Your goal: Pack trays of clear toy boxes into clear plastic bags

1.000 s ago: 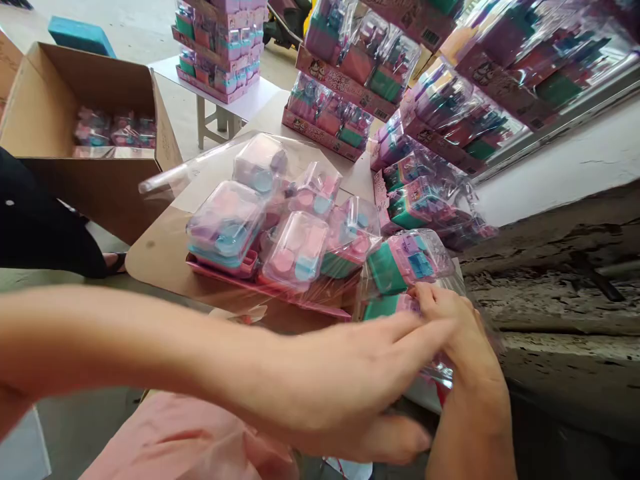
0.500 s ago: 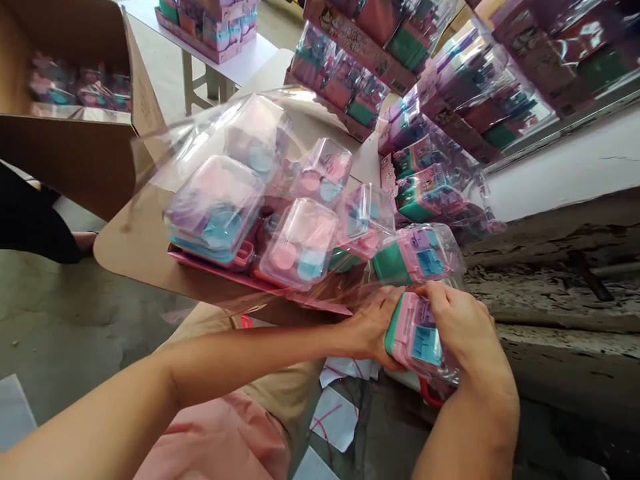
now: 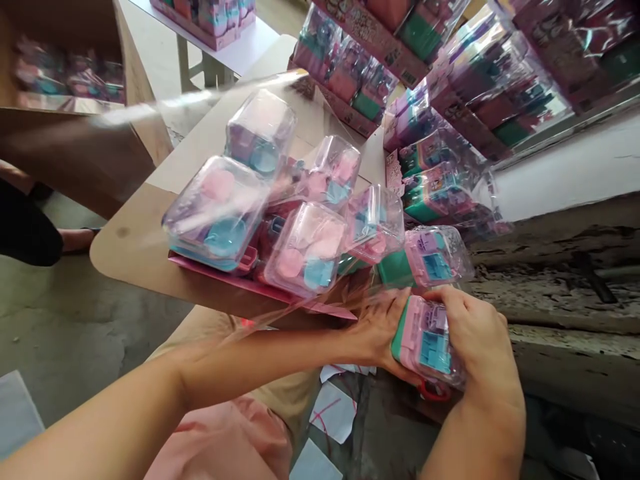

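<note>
Between my two hands is a toy case [image 3: 425, 340] with a green base, a pink frame and a clear lid over blue and purple parts. My left hand [image 3: 385, 330] is wrapped around its green side. On the clear lid side my right hand [image 3: 473, 330] grips it, fingers curled over the top. Just beyond stands a similar toy case [image 3: 433, 257]. To the left, clear plastic film [image 3: 200, 100] stretches over several pink and blue toy cases [image 3: 305, 250] in a pink tray [image 3: 240, 281]. The fingers' undersides are hidden.
A cardboard box [image 3: 65, 143] with packed toys stands at the left, near another person's leg [image 3: 30, 223]. Wrapped display packs [image 3: 345, 73] are stacked at the back and right. A rough ledge [image 3: 560, 267] runs along the right. Paper scraps [image 3: 334, 412] lie on the floor.
Both hands and the held toy case have shifted slightly right and down in view. The film over the tray has changed shape, its upper edge now pulled into a straighter fold.
</note>
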A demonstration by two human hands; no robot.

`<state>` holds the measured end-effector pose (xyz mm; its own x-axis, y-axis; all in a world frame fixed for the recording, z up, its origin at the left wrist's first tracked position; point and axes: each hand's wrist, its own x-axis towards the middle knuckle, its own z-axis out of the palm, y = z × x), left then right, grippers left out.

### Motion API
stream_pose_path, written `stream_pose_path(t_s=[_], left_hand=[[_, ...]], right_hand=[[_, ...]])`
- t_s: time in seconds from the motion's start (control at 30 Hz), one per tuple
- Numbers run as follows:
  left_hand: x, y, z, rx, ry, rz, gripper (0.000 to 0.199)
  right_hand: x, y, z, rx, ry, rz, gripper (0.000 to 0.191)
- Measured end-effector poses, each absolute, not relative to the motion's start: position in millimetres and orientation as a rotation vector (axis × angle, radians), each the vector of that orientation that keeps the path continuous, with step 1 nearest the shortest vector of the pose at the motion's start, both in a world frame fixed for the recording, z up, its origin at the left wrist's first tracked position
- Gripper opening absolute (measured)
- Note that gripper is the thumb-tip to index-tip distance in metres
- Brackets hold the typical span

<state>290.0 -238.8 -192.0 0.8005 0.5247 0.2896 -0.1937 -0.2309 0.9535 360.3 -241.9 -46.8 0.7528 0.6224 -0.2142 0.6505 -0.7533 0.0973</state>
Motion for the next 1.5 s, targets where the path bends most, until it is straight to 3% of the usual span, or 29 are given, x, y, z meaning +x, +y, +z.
stream_pose_path(t_s=[0.37,1.17,1.5], left_hand=[[286,-241,-187,1.77,0.327,0.732,0.128],[287,-246,-182,1.838,0.349,0.596,0.133],[291,-245,-182,1.759,0.381,0.837,0.113]], right_hand=[[362,-240,-49,2.732,1.067,-0.191,0.042],[365,-247,-55,2.616,1.058,-0.075,0.042],[373,-246,-62,2.426,1.155,0.009,0.049]])
